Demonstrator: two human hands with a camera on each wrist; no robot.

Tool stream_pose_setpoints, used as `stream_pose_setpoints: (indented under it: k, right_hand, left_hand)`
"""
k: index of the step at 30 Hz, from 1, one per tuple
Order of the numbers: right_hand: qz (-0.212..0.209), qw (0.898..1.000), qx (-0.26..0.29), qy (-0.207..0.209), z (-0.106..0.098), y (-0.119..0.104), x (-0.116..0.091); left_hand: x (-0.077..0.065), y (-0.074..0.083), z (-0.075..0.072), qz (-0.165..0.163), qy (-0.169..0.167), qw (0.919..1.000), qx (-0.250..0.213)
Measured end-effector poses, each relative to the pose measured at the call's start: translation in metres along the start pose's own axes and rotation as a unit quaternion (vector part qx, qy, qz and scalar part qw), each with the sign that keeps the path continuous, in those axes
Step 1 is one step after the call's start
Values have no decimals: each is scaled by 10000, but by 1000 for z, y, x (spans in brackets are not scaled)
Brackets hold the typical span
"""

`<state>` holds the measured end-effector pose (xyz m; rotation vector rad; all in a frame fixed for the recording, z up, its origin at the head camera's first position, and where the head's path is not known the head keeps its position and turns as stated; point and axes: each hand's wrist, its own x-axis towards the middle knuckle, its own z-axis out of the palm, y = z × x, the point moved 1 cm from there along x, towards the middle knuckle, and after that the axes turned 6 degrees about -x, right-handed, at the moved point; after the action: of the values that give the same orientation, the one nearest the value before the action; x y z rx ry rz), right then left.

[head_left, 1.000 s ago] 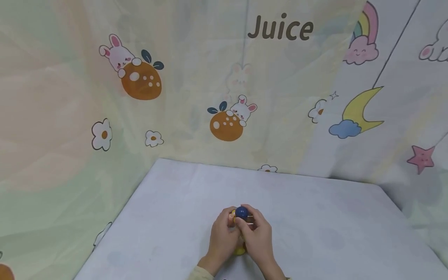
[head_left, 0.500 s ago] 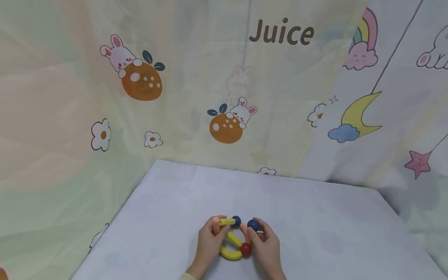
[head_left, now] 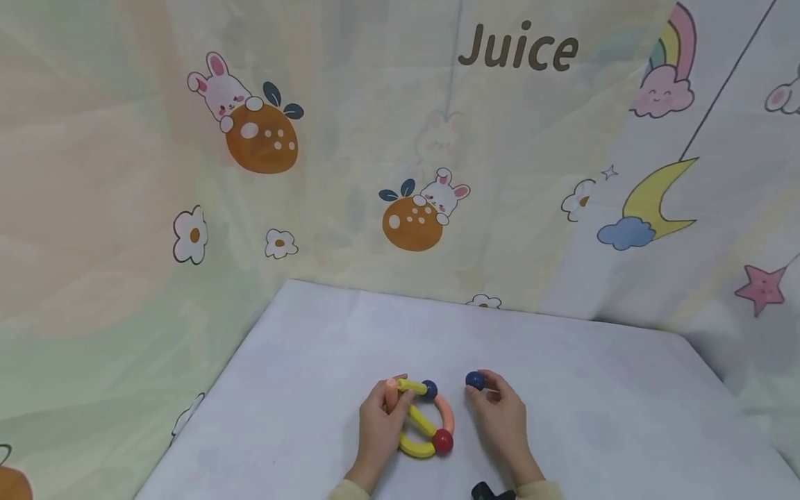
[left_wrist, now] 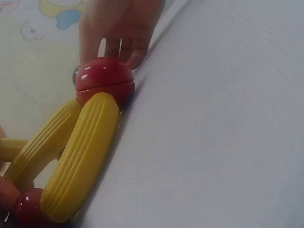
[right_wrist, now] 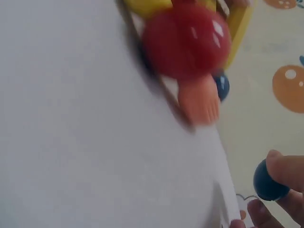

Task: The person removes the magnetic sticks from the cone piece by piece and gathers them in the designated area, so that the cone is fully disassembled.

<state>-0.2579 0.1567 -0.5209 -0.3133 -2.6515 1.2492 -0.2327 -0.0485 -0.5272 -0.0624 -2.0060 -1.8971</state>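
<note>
My left hand (head_left: 378, 425) grips the left side of a magnetic-stick toy frame, around its upright orange stick (head_left: 391, 394). From there, a yellow stick (head_left: 412, 386) reaches a blue ball joined to a curved orange stick (head_left: 446, 414). A red ball (head_left: 442, 441) joins that curve to a straight yellow stick (head_left: 421, 421) and a curved yellow stick (head_left: 417, 450). Low in the left wrist view is a second red ball (left_wrist: 31, 206). Right of the frame and apart from it, my right hand (head_left: 505, 422) pinches a loose blue ball (head_left: 474, 380) between thumb and fingers.
A white-covered table (head_left: 337, 333) lies under both hands. Behind it hangs a printed cloth backdrop (head_left: 500, 229) with cartoon rabbits and flowers. A black object (head_left: 490, 492) shows near the right wrist at the bottom edge.
The hands were close together, hiding most of the frame; they have since parted. My right hand has drawn away to the right with the blue ball, and the frame now shows more fully.
</note>
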Motion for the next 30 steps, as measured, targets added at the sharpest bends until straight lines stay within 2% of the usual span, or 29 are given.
stream_pose_setpoints:
  k: [6, 12, 18, 30]
  right_hand:
    - [-402, 9978, -491, -166, -3, 4, 34]
    - [-635, 9935, -885, -345, -1, 7, 49]
    - [-744, 9913, -1046, -285, 1, 6, 53]
    - [-472, 9941, -877, -422, -8, 10, 47]
  left_hand:
    - [0, -4, -2, -413, 77, 9991, 92]
    - [0, -9, -2, -761, -40, 9970, 152]
    - [0, -8, -1, -790, 1, 9968, 83]
    - [1, -4, -2, -838, -53, 9964, 64]
